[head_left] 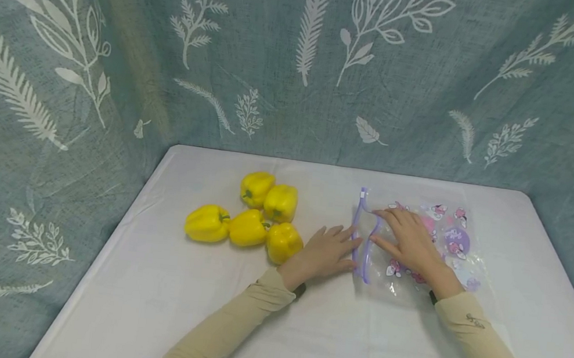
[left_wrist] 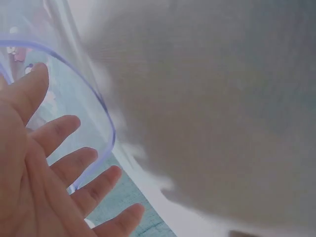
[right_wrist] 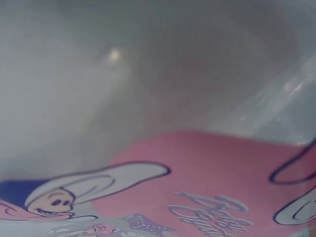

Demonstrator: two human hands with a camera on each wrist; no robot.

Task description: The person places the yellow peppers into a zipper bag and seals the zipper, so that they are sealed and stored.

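Note:
A clear zip bag (head_left: 458, 220) with pink and purple cartoon prints lies on the table, its purple-edged mouth parted toward the left. My right hand (head_left: 413, 243) rests over the bag, fingers extended to one purple edge. At the opposite edge is my left hand (head_left: 325, 252), its fingers reaching to the bag's mouth. The left wrist view shows that hand (left_wrist: 54, 163) with fingers spread beside the purple zip strip (left_wrist: 101, 101). Only the bag's printed film (right_wrist: 197, 168) fills the right wrist view; the hand is out of that picture. Several yellow bell peppers (head_left: 248, 228) sit left of my left hand.
The white-covered table (head_left: 189, 309) has its far edge against a teal curtain (head_left: 273, 113) with white leaf patterns. One pepper (head_left: 284, 243) sits right beside my left wrist. Two more peppers lie farther back.

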